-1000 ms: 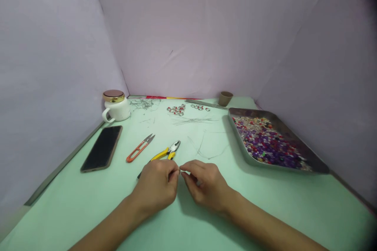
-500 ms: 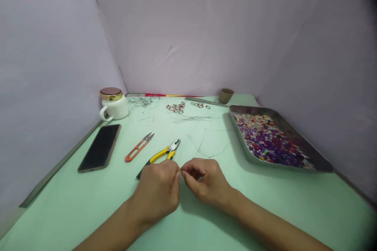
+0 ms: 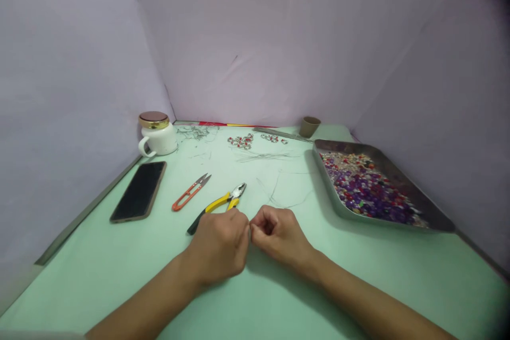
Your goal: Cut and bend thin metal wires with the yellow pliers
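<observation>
Mint-green table (image 3: pixel 247 311), pale walls (image 3: pixel 255 32) three sides. Left hand (image 3: pixel 221 247), right hand (image 3: pixel 282 236) pinched closed; can't tell on what.

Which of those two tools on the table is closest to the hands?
The pliers with yellow-and-black handles: the left hand partly hides them here. The orange snips lie farther off, left of them, in full view.
</observation>
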Demonstrator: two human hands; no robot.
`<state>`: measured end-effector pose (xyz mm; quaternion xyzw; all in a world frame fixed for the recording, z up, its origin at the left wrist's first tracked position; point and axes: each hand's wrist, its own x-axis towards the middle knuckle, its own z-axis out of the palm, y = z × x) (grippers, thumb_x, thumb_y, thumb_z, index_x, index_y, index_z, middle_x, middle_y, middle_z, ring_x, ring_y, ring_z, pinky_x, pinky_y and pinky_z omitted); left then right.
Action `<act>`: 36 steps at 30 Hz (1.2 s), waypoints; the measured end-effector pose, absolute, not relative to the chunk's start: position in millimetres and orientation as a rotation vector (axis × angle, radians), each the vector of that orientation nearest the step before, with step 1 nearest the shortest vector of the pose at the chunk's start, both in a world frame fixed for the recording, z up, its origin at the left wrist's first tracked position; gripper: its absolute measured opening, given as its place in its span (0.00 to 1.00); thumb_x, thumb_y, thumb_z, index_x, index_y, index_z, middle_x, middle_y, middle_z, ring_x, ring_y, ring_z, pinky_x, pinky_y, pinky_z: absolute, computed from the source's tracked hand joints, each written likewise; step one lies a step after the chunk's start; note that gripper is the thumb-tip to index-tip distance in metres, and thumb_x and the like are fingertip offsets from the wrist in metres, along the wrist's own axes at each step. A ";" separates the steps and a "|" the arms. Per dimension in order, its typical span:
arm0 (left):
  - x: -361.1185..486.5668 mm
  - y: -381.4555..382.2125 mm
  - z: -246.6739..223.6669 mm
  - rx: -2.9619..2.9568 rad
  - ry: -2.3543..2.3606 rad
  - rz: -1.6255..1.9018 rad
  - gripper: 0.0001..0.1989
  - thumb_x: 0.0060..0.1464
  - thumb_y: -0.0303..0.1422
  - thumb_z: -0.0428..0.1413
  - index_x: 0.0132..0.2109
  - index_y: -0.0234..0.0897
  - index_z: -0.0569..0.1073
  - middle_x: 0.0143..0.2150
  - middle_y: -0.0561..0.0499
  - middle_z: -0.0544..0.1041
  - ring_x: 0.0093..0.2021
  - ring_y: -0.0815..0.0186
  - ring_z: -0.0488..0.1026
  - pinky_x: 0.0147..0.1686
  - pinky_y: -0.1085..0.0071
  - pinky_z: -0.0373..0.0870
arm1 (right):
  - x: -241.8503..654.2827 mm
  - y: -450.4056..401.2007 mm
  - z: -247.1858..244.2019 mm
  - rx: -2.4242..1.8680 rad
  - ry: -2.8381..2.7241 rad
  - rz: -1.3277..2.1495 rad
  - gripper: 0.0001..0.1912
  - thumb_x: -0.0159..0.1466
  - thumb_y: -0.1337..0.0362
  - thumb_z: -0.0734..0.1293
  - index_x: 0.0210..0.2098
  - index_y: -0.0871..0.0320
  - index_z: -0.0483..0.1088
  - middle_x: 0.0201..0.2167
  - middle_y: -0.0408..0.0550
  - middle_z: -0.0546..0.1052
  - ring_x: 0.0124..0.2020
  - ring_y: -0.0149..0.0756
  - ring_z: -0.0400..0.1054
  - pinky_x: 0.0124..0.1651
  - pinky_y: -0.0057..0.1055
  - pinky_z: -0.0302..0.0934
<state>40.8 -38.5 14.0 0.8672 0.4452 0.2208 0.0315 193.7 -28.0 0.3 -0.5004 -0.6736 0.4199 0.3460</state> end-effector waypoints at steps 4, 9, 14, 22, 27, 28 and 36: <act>34.4 -26.8 25.6 2.146 1.293 0.505 0.10 0.49 0.29 0.46 0.26 0.34 0.69 0.21 0.56 0.65 0.23 0.72 0.59 0.24 0.75 0.53 | 191.2 -25.0 2.8 -1.368 -1.585 1.407 0.01 0.47 0.68 0.60 0.20 0.58 0.60 0.13 0.35 0.60 0.11 0.23 0.53 0.14 0.22 0.48; 29.3 -19.8 28.7 1.556 1.229 0.472 0.07 0.43 0.31 0.51 0.23 0.32 0.69 0.17 0.58 0.58 0.20 0.75 0.52 0.20 0.76 0.48 | 193.7 -25.5 -1.0 -1.218 -1.724 1.283 0.02 0.47 0.69 0.61 0.20 0.59 0.62 0.13 0.36 0.60 0.15 0.22 0.51 0.17 0.21 0.47; 30.4 -19.5 29.3 1.237 1.199 0.459 0.07 0.41 0.32 0.51 0.27 0.32 0.70 0.18 0.57 0.64 0.14 0.78 0.49 0.14 0.77 0.43 | 196.8 -24.4 -7.4 -1.169 -1.784 1.144 0.02 0.48 0.71 0.60 0.21 0.60 0.64 0.14 0.36 0.61 0.16 0.22 0.50 0.18 0.21 0.47; 35.2 -21.2 33.8 1.043 1.236 0.492 0.05 0.37 0.30 0.53 0.21 0.32 0.69 0.14 0.58 0.61 0.12 0.80 0.47 0.12 0.78 0.39 | 197.4 -28.9 -5.4 -1.101 -1.865 1.019 0.03 0.50 0.70 0.61 0.21 0.61 0.65 0.14 0.37 0.62 0.16 0.22 0.52 0.19 0.21 0.49; 33.8 -21.5 34.4 1.059 1.262 0.479 0.03 0.35 0.28 0.52 0.20 0.31 0.70 0.12 0.59 0.59 0.12 0.80 0.47 0.11 0.78 0.38 | 197.4 -30.8 -4.8 -1.054 -1.925 0.943 0.04 0.51 0.70 0.61 0.22 0.61 0.66 0.15 0.38 0.64 0.17 0.23 0.54 0.20 0.21 0.50; 33.4 -21.3 34.3 1.061 1.261 0.477 0.03 0.34 0.27 0.52 0.20 0.31 0.70 0.12 0.59 0.58 0.12 0.80 0.47 0.11 0.78 0.38 | 197.4 -30.9 -5.1 -1.052 -1.934 0.929 0.04 0.51 0.70 0.61 0.22 0.61 0.66 0.15 0.38 0.64 0.17 0.23 0.54 0.20 0.21 0.50; 31.3 -17.6 31.9 1.107 1.258 0.466 0.02 0.34 0.27 0.54 0.19 0.32 0.70 0.09 0.62 0.54 0.11 0.79 0.45 0.11 0.77 0.39 | 197.1 -32.0 -6.6 -1.042 -1.946 0.926 0.04 0.51 0.70 0.61 0.22 0.61 0.66 0.15 0.38 0.63 0.16 0.22 0.53 0.19 0.20 0.49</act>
